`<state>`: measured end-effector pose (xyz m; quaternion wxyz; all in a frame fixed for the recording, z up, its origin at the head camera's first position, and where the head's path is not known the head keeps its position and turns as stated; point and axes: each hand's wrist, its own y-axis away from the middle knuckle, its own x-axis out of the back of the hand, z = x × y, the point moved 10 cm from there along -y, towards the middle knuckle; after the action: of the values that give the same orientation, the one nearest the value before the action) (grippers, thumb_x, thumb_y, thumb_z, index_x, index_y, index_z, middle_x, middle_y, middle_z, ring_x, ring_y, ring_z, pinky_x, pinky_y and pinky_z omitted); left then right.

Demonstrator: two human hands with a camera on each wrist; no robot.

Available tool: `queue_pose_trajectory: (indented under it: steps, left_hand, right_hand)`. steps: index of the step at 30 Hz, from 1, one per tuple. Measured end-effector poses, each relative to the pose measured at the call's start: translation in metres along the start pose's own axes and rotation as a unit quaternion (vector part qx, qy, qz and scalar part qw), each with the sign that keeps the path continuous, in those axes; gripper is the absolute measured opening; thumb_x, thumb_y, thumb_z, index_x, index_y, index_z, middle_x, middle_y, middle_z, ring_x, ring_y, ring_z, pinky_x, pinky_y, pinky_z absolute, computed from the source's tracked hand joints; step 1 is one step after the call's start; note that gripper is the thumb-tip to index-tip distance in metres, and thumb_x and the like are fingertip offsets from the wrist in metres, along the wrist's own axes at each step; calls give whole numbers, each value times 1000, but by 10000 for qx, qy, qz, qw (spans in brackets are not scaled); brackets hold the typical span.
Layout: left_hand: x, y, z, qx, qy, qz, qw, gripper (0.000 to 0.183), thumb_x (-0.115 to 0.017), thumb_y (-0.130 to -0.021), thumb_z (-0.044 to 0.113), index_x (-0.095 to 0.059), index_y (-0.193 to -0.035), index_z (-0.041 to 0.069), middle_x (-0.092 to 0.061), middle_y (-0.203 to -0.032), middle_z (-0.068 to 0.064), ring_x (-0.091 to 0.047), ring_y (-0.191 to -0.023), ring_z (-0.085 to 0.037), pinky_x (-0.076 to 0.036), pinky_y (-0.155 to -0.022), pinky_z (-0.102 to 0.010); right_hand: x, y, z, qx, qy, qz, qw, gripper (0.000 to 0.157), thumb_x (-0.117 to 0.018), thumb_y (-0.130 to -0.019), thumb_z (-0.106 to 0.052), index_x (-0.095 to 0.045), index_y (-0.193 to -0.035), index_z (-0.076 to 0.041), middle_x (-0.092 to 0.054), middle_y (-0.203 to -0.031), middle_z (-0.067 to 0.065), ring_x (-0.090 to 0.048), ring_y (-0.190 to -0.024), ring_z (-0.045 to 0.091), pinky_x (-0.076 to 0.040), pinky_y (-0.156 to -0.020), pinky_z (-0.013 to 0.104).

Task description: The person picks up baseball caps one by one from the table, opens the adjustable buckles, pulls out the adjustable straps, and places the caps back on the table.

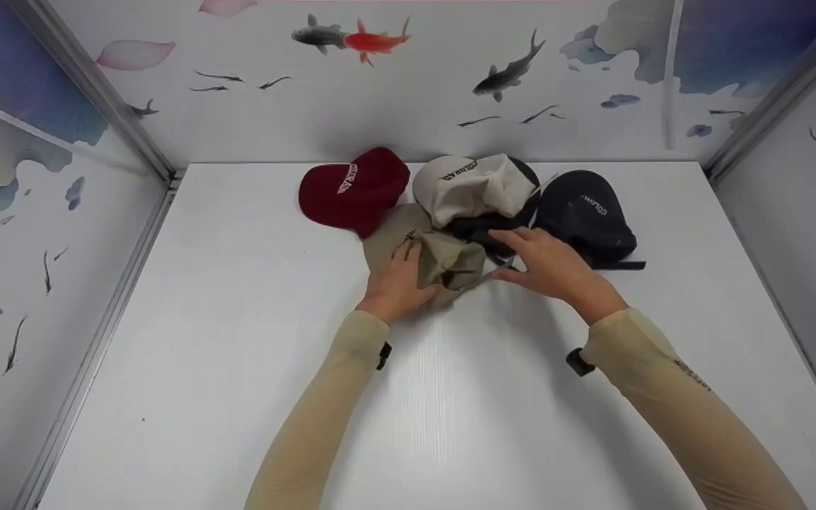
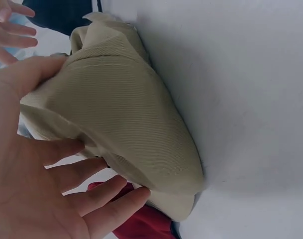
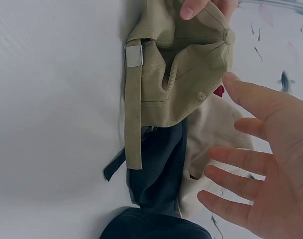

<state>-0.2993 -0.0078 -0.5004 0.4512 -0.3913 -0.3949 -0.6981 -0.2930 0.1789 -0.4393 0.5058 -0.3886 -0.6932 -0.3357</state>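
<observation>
My left hand [image 1: 395, 285] lies on a khaki baseball cap [image 1: 461, 262]. In the left wrist view its thumb touches the cap [image 2: 121, 104], while the extended fingers [image 2: 116, 201] spread along its other side. To the right, my right hand [image 1: 546, 262] hovers with fingers spread near the khaki cap and a dark cap [image 1: 482, 232]; it holds nothing. The right wrist view shows the khaki cap's loose strap [image 3: 134, 114] and metal buckle [image 3: 134, 56]. A cream cap [image 1: 482, 191] with dark lettering sits partly over the dark cap, which is mostly hidden.
A dark red cap [image 1: 358, 190] with white lettering lies at the pile's left, touching the khaki one. Another dark cap [image 1: 588, 212] is at the right, its strap end [image 1: 620, 265] sticking out. Printed walls with fish border the white table [image 1: 238, 354] behind and at both sides.
</observation>
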Motion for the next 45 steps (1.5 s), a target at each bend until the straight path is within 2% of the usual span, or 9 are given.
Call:
queue_pose_trajectory:
  steps: [7, 11, 15, 20, 28, 37, 42, 45]
  left_hand:
    - [9, 6, 5, 39, -107, 301, 9995, 59, -57, -101, 30, -39, -153, 8, -43, -155, -11, -43, -142, -31, -43, -114, -44]
    - [17, 10, 9, -32, -219, 612, 9979, 48, -53, -103, 22, -45, -149, 10, -52, -149, -10, -52, -135, -31, -47, -109, -43]
    - [24, 16, 12, -27, -366, 900, 9953, 42, -51, -104, 18, -50, -146, 13, -58, -143, -7, -61, -124, -30, -55, -98, -43]
    - [32, 23, 15, -16, -456, 1062, 9933, 40, -52, -104, 18, -53, -143, 15, -63, -137, -6, -68, -112, -30, -59, -86, -43]
    - [44, 33, 23, -212, -255, 1395, 9897, 36, -50, -103, 16, -58, -138, 18, -68, -129, -3, -71, -104, -31, -60, -80, -46]
    - [56, 42, 33, -305, 68, 1506, 9881, 38, -47, -103, 16, -59, -139, 23, -70, -126, -4, -69, -106, -32, -58, -83, -48]
    - [65, 46, 40, -459, 101, 1732, 9838, 34, -48, -102, 15, -64, -132, 21, -73, -118, -5, -71, -102, -32, -59, -80, -49]
    - [69, 47, 42, -527, 127, 1804, 9821, 32, -49, -102, 15, -65, -129, 21, -74, -116, -5, -71, -101, -32, -59, -79, -50]
  right_hand:
    - [0, -1, -2, 32, 8, 61, 10000, 74, -69, -92, -46, -40, -152, -16, -53, -142, 24, -51, -129, 46, -48, -98, 61]
    - [0, -2, -4, 36, -76, 60, 9999, 74, -70, -91, -45, -39, -153, -17, -52, -144, 23, -50, -131, 46, -48, -100, 61]
    - [-2, -3, -7, 38, -189, 7, 9998, 73, -69, -92, -44, -38, -153, -18, -49, -147, 23, -48, -133, 45, -45, -103, 61]
    - [-5, -5, -12, 47, -322, -75, 9994, 73, -68, -93, -45, -37, -154, -19, -47, -149, 21, -46, -136, 43, -43, -106, 60]
    - [-7, -6, -20, 146, -314, -32, 9994, 75, -72, -90, -41, -39, -153, -17, -50, -147, 22, -51, -131, 43, -45, -105, 58]
    - [-10, -7, -24, 251, -336, 33, 9991, 74, -74, -90, -37, -40, -152, -15, -51, -146, 21, -52, -131, 41, -45, -105, 58]
    - [-10, -6, -26, 306, -512, 68, 9982, 68, -74, -91, -33, -44, -148, -11, -53, -144, 20, -54, -129, 39, -46, -105, 57]
    - [-9, -5, -28, 369, -654, 146, 9971, 58, -74, -91, -32, -53, -139, -8, -60, -135, 17, -59, -121, 35, -49, -100, 52]
